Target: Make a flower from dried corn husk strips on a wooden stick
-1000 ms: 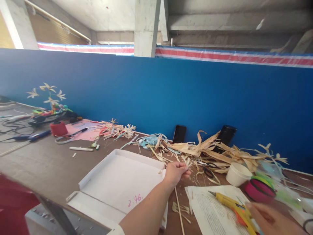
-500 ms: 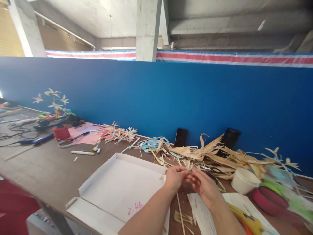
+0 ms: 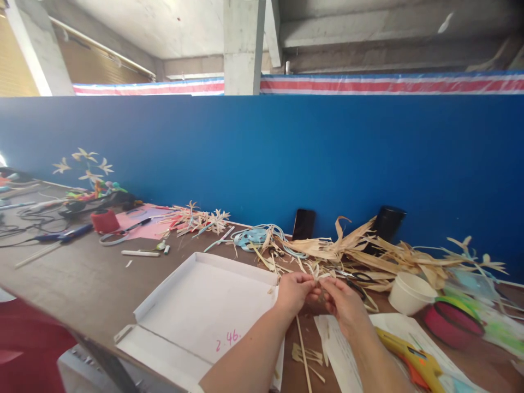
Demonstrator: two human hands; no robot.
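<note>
- Piece (image 3: 316,274): pale and small, mostly covered by fingers; located just right of the far right corner of the box (image 3: 213,289), off its surface. Exact shape cannot be told.
- Left hand (image 3: 295,292): thumb and forefinger pinched narrow on the piece, beside the box's right edge.
- Right hand (image 3: 344,304): fingertips likewise drawn together on the piece, meeting the left hand from the side farther from the box.
- Handling, as judged: the piece resembles the dry husks (image 3: 380,265) lying beyond and right of the box, so it is probably very light, thin and brittle, with little slip. Hard squeezing could crack or crease it.
- Hold, as judged: fingertips only, at the thickest end, thin edges left free.
- Writing: "2.46." in pink hand lettering on the box, near its right side.
- Paper (image 3: 327,338), right of the box: printed lines, too small to read.
- Brands: none legible on the yellow glue gun (image 3: 409,355), the cup (image 3: 411,297) or the phone (image 3: 304,225), all right of the box.
</note>
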